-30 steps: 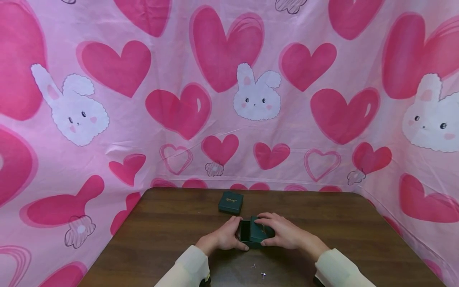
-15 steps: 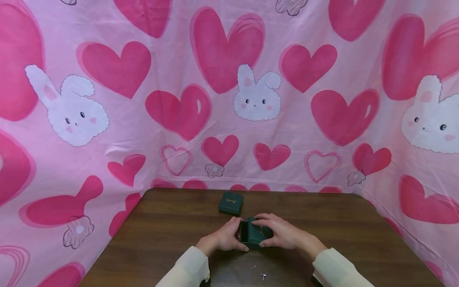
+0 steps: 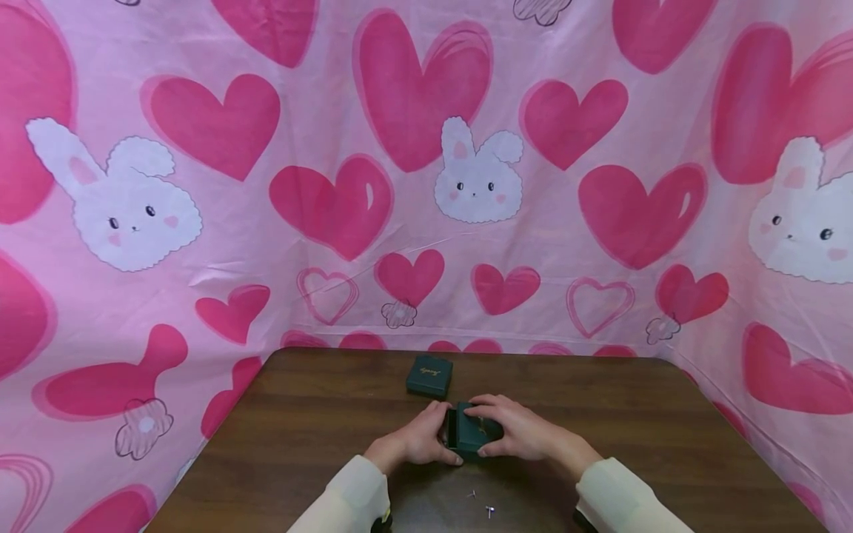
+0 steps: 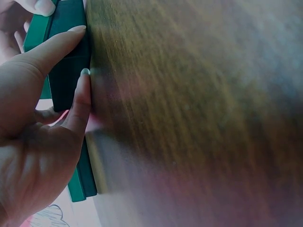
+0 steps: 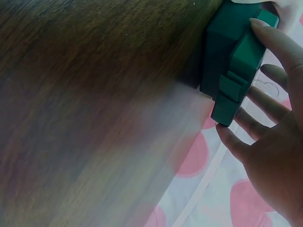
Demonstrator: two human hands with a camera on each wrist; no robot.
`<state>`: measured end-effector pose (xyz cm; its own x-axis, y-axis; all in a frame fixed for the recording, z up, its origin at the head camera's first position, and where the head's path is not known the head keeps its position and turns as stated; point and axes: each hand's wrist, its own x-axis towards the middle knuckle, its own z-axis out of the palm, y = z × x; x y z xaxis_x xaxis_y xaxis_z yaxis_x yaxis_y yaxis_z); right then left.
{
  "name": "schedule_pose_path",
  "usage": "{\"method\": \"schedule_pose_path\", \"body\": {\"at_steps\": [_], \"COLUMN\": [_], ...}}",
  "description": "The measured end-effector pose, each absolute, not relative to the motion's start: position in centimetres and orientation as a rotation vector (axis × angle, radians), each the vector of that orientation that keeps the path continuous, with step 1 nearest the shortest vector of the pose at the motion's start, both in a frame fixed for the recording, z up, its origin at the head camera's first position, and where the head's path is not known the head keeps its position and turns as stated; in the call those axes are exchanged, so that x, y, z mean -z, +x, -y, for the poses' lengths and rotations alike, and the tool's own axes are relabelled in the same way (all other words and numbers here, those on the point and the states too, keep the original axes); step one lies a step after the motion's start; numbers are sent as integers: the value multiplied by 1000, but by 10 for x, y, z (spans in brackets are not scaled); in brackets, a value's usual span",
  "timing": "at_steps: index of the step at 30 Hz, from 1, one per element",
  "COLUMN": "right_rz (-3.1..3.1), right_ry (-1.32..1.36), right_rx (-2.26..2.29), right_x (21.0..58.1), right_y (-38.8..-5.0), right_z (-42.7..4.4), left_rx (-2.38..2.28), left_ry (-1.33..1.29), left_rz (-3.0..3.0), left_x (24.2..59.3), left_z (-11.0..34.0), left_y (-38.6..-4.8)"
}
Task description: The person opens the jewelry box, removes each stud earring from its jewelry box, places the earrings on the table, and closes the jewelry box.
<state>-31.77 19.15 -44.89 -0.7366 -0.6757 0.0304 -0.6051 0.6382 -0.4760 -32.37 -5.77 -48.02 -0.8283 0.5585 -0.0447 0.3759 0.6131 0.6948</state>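
A dark green box base (image 4: 68,85) stands on the table. My left hand (image 3: 421,437) holds it from the left, thumb on the near side and fingers round the far side. Over it sits a green box lid (image 3: 470,437) with gold lettering, offset to the right, leaving a narrow dark strip of the base's inside visible. My right hand (image 3: 523,431) grips this lid between thumb and fingers. In the right wrist view the lid (image 5: 246,54) juts out past the base (image 5: 220,47). The box's contents cannot be made out.
A second green box (image 3: 429,376) with gold lettering sits closed behind my left hand. Two tiny shiny metal pieces, one of them a small stud-like piece (image 3: 489,511), lie on the brown wooden table (image 3: 320,414) near me. Pink patterned cloth (image 3: 426,244) surrounds the table.
My right hand has moved slightly left with the lid, so less of the base's dark inside shows. My left hand, the second box and the metal pieces have stayed put.
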Motion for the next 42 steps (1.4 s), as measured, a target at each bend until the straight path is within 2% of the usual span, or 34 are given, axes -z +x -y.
{"method": "schedule_pose_path", "body": {"at_steps": [42], "right_rz": [-2739], "right_ry": [-1142], "right_rx": [640], "right_x": [452], "right_y": [-321], "right_z": [-177], "left_rx": [-1034], "left_ry": [771], "left_rz": [-2584], "left_x": [482], "left_z": [58], "left_y": [-325]}}
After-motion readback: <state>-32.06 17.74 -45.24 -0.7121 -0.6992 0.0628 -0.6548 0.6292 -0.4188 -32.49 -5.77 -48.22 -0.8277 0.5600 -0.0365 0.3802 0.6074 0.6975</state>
